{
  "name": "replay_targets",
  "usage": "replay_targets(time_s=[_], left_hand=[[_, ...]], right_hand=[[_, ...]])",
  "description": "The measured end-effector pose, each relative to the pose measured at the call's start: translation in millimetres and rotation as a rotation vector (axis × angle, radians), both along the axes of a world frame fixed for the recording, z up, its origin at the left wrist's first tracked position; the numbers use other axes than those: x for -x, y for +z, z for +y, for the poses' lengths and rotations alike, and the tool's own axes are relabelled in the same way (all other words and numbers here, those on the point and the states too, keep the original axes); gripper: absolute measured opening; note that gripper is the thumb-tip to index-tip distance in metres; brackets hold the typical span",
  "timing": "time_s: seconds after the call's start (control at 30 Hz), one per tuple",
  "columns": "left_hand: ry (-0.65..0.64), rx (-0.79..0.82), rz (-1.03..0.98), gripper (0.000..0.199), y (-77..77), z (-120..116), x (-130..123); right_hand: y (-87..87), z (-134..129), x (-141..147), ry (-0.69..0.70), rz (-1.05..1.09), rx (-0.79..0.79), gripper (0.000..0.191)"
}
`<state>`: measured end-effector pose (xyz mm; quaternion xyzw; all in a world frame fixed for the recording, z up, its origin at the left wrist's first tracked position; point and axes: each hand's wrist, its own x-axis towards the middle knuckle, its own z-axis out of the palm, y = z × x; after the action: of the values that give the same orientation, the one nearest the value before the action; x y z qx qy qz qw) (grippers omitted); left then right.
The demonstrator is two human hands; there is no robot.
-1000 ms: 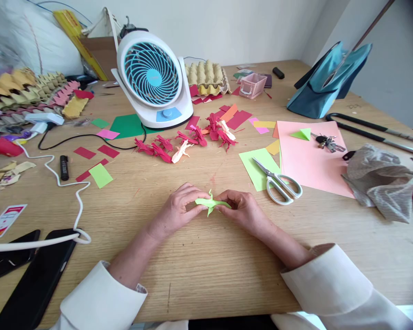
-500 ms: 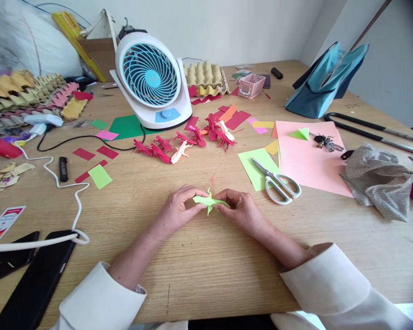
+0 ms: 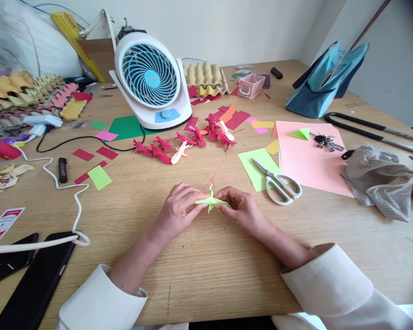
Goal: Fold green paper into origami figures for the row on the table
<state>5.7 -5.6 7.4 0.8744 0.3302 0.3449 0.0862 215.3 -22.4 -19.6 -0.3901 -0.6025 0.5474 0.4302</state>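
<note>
Between my hands is a light green folded paper crane (image 3: 211, 200), held just above the wooden table, with thin points sticking up and down. My left hand (image 3: 181, 206) pinches its left wing between thumb and fingers. On the other side, my right hand (image 3: 242, 208) pinches the right wing, its fingertips partly hiding the paper. Beyond the hands lies a row of red folded paper figures (image 3: 196, 136), with a pale pink one (image 3: 181, 152) among them. Silver scissors (image 3: 278, 184) with grey-white handles rest right of my right hand, partly on a light green sheet (image 3: 256, 167).
A white fan (image 3: 153, 78) stands at the back. A pink sheet (image 3: 306, 167) with keys (image 3: 328, 142) lies right, near a crumpled grey bag (image 3: 378, 178) and a blue bag (image 3: 315, 91). At left are a black marker (image 3: 62, 170), a white cable (image 3: 77, 206) and phones (image 3: 37, 284).
My left fingers have shifted on the left wing and now lie straighter over it. The crane has turned slightly and moved a touch to the right. My right hand keeps its pinch.
</note>
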Motion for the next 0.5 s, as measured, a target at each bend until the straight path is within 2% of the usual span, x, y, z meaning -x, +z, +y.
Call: replay_targets(time_s=[0.33,0.5], left_hand=[[-0.027,-0.015,0.068,0.017,3.9,0.9,5.4],[-0.004,0.128,-0.001,0.013,0.4,0.7,2.4]], right_hand=[[-3.5,4.8,-1.6,0.066,0.138,0.070,0.024],[0.0,3.0,-2.1,0.051,-0.011,0.034,0.018]])
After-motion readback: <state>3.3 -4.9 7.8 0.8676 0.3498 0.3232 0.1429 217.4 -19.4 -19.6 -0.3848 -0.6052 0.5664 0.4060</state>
